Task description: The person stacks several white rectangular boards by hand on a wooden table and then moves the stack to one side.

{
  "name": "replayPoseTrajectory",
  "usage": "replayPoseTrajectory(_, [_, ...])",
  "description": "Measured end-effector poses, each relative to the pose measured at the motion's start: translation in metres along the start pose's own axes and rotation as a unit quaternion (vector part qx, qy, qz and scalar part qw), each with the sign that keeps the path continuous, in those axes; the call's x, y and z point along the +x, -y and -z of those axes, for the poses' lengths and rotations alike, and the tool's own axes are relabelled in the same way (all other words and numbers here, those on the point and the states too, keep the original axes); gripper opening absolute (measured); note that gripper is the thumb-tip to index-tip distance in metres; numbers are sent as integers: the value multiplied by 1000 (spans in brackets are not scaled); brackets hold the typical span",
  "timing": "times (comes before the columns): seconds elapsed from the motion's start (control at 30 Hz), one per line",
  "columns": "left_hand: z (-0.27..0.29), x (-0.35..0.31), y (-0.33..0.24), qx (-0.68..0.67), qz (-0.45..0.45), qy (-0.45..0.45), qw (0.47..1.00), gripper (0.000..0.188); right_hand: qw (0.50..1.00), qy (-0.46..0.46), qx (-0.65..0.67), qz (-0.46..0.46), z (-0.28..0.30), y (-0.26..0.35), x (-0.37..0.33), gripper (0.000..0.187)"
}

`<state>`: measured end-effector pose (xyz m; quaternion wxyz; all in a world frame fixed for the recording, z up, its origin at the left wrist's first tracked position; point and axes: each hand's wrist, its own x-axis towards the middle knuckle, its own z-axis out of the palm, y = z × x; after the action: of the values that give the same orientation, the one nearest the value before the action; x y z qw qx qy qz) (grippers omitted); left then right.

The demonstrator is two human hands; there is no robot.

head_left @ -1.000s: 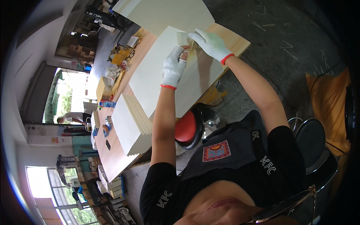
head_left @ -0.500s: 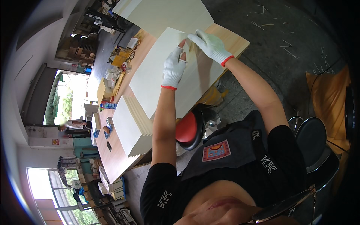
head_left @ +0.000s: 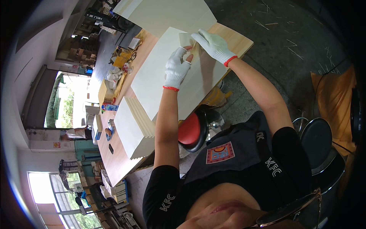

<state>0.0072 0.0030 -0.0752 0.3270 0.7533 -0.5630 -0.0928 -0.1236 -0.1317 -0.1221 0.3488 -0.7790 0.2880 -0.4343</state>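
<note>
My left hand [head_left: 177,68], in a white knit glove with bare thumb and forefinger tips, is over a large white board [head_left: 152,82] on the table. Its thumb and forefinger are apart, close to a thin yellowish strip [head_left: 196,50]. My right hand [head_left: 211,45], fully gloved in white with a red cuff, is at the strip's far end. Its fingers are pressed together and seem to grip the strip; the contact is partly hidden. Beside the left fingertips a pale flap [head_left: 185,39] shows on the board.
A stack of white boards [head_left: 133,122] stands left of my left forearm on the wooden table [head_left: 114,168]. More large boards [head_left: 167,17] lie at the far end. A red-topped stool [head_left: 189,129] is under the near edge. A phone [head_left: 111,149] lies left.
My left forefinger has bent inward and the hand has shifted slightly right, toward the strip. The pale flap shows more beside it. My right hand has hardly moved.
</note>
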Motion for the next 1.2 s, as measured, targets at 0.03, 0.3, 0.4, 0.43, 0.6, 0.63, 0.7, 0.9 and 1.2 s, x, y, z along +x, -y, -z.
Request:
replayPoseTrajectory(0.03, [-2, 1, 7, 2, -20, -23, 1000, 29, 999, 39, -1, -18, 7, 8, 2, 45])
replayPoseTrajectory(0.3, [-3, 2, 6, 32, -24, -3, 999, 27, 999, -32, -6, 28, -8, -10, 0, 41])
replayPoseTrajectory(0.4, [-5, 1, 8, 25, -36, -17, 999, 27, 999, -29, -6, 33, -10, -11, 1, 40])
replayPoseTrajectory(0.43, [-4, 1, 7, 26, -33, -16, 999, 28, 999, -31, -6, 38, -11, -13, 1, 41])
replayPoseTrajectory(0.6, [-1, 0, -1, 30, -12, -3, 999, 30, 999, -33, -4, 33, -11, -14, 1, 44])
replayPoseTrajectory(0.63, [-1, 0, -1, 21, -10, -3, 1000, 30, 999, -37, -2, 29, -10, -13, 1, 44])
replayPoseTrajectory(0.7, [-2, 0, 2, 4, -7, -5, 1000, 29, 1000, -11, 1, 13, -6, -7, 1, 45])
replayPoseTrajectory(0.9, [-1, 4, 8, 63, -130, -31, 989, 31, 1000, 2, -2, -8, -4, -4, 2, 44])
replayPoseTrajectory(1.2, [-1, -1, -1, 65, -49, -15, 997, 29, 1000, -17, -4, 13, -9, -11, 0, 42])
